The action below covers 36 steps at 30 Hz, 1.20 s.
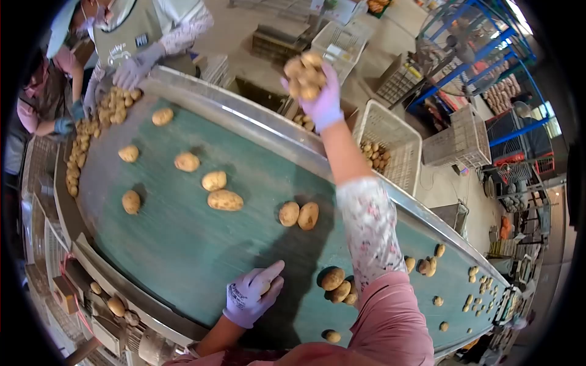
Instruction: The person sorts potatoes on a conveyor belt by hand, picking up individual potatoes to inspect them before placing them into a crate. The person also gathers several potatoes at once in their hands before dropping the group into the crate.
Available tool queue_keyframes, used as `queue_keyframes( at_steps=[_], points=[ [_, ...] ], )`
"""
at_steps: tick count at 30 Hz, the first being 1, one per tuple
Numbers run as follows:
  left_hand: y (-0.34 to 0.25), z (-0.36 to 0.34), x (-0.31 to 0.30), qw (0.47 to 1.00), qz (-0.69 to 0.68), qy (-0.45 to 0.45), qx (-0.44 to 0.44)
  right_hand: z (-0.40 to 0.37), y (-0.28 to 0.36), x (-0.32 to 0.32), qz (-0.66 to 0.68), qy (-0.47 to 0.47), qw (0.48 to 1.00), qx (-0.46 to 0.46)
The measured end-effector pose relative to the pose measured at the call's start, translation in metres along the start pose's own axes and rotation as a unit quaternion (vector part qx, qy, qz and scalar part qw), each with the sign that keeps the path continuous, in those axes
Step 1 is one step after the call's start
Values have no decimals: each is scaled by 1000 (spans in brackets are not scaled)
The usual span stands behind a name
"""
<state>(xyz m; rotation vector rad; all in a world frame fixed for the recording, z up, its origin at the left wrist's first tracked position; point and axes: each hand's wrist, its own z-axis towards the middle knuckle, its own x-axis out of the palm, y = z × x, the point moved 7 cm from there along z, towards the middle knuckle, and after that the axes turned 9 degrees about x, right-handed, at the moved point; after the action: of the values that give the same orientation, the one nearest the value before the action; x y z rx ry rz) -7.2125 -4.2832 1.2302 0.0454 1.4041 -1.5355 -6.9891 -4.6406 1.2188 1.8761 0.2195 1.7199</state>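
My right hand (323, 100), in a lilac glove, is raised over the belt's far rim with its fingers round a bunch of potatoes (305, 74). Below it, past the rim, stand a box with potatoes (303, 121) and a white crate (397, 131) part filled with more. My left hand (252, 299), gloved alike, is low over the green belt (183, 256), fingers curled round a small potato (265, 288) that is mostly hidden. Two potatoes (299, 215) lie side by side ahead of it. Others (336, 283) sit close to my right sleeve.
Scattered potatoes (225, 200) lie along the belt, and a heap (113, 107) lines its left end. Two people stand there, one with gloved hands (137, 66) at the rim. A metal rail (244, 116) edges the belt. A blue-framed fan (458, 46) and crates stand beyond.
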Motion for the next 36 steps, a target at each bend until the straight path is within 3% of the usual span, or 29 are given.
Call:
queue_keyframes(
  at_steps=[1, 3, 4, 5, 7, 9, 10, 12, 13, 14, 15, 17, 19, 20, 22, 23, 24, 25, 27, 29, 31, 32, 33, 34, 35, 36],
  points=[
    [1, -1, 5, 999, -23, 12, -21, 30, -5, -15, -71, -3, 997, 22],
    [1, 5, -1, 998, -60, -28, -22, 61, -1, -74, -168, -198, 960, -106],
    [3, 6, -4, 995, -76, -56, -39, 47, -2, -62, -240, -224, 939, -99],
    [4, 4, -9, 990, -98, -81, -55, 31, -5, -49, -324, -220, 920, -15],
    [14, -7, -12, 987, -102, -94, -81, -40, 2, 12, -346, -120, 924, -108],
    [15, -17, -7, 971, -165, -145, -94, -134, -14, 62, -376, 9, 919, -116],
    [15, -22, -4, 965, -186, -162, -92, -182, -46, 56, -317, -1, 948, -20],
    [4, -25, 3, 964, -193, -174, -55, -282, -85, 80, -497, 72, 865, 4],
    [-15, -13, 7, 990, -90, -108, -2, -319, -134, 65, -87, 4, 977, 195],
    [-32, 5, 8, 998, 21, -45, 48, -346, -143, 73, 35, 21, 972, 231],
    [-44, 11, 11, 986, 137, 19, 92, -358, -145, 69, 8, -39, 975, 220],
    [-46, -3, 24, 997, 17, -24, 64, -361, -121, 25, -119, -7, 966, 231],
    [-60, -1, 20, 994, 10, -24, 106, -341, -34, 21, 7, -189, 981, 52],
    [-60, -2, 22, 994, 19, -7, 111, -321, 16, 16, -50, -155, 985, -53],
    [-56, -3, 21, 995, 25, -2, 98, -295, 94, -31, -78, -111, 975, -177],
    [-52, -4, 17, 995, 35, -18, 95, -285, 119, -82, -68, 10, 981, -182],
    [-47, -4, 12, 994, 43, -33, 91, -299, 120, -97, -108, -358, 890, -261],
    [-41, 0, 3, 993, 54, -52, 92, -294, 106, -83, -281, -355, 851, -268],
    [-24, 6, -36, 979, 113, -153, 67, -306, 59, -73, -595, -311, 689, -273],
    [11, 0, -77, 961, 96, -260, 17, -326, -12, -58, -851, -173, 403, -290],
    [46, -12, -112, 916, -77, -390, -57, -366, -76, -12, -931, -68, 336, -125],
    [51, -18, -130, 920, -37, -388, -42, -401, -87, 3, -918, -40, 378, -108],
    [41, -17, -144, 932, 33, -361, 16, -425, -95, 19, -902, -14, 421, -96],
    [45, -18, -144, 955, 21, -294, -24, -434, -98, 30, -881, 15, 460, -107],
    [48, -21, -142, 971, 14, -231, -60, -444, -90, 32, -882, -20, 450, -136],
    [47, -22, -130, 977, 56, -207, -12, -457, -77, 32, -882, -53, 438, -166]
  ],
)
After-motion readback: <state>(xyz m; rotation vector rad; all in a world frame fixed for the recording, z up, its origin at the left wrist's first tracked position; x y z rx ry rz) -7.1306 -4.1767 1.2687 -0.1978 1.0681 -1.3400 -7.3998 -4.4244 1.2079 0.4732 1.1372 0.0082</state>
